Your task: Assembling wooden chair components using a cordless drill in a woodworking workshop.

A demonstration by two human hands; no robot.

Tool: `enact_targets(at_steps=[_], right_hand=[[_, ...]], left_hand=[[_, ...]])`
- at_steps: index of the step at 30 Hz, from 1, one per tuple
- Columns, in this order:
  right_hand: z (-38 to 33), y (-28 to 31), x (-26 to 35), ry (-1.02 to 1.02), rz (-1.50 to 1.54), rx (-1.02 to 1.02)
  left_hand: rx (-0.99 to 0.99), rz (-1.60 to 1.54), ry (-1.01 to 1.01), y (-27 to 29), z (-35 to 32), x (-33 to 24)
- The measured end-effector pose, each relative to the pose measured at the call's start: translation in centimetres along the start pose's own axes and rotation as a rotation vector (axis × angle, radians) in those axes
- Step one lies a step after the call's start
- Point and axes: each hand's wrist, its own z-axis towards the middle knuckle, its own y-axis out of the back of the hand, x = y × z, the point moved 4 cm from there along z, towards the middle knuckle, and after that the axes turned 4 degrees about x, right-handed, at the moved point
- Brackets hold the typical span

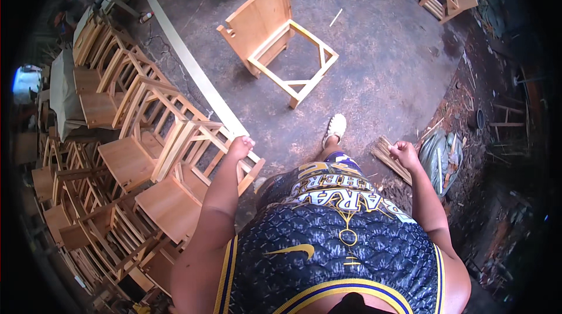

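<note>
Across the lower half and far beyond it spreads a dark, scuffed floor [386, 68], the largest surface in view. Along its left side runs a long row of wooden chairs [129, 160], packed one against another; at least four broad panels show in the near line, but overlap prevents a full count. The nearest chair [171, 208] of that row lies just beside the person, its panel toward the lower left and its legs pointing up and to the right; the left forearm crosses in front of it.

Ahead, one lone chair [263, 27] sits apart on the floor, its solid panel rising at the far left, its open frame, with two corner braces visible, reaching toward the near right. Between it and the row lies one long pale board [188, 62], slanting from the upper left down to the left hand. At the far upper right is another wooden piece [465, 0].

Right of the person lie one greenish plastic sack [432, 159] and, beside it, one bundle of wood strips [389, 159], its long axis slanting down to the right.

Of the two hands, the left hand [240, 147] is over the nearest chair's legs; whether it grips anything I cannot tell. The right hand [404, 154], fingers curled loosely closed, is nearest the bundle. Smallest is one thin pale strip [336, 17] beyond the lone chair.
</note>
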Motion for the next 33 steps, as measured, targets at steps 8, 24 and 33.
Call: enact_targets(at_steps=[8,24,33], right_hand=[[26.3,17.0,17.2,0.177,-0.064,0.122],[64.8,25.2,34.6,0.032,-0.216,0.613],[105.5,-4.0,74.9,1.128,-0.130,0.373]], left_hand=[[-0.157,-0.392,0.046,-5.3,4.6,-12.2],[-0.395,-0.571,0.023,-4.4,29.3,-34.7],[-0.507,-0.632,0.658,-27.8,30.1,-39.6]])
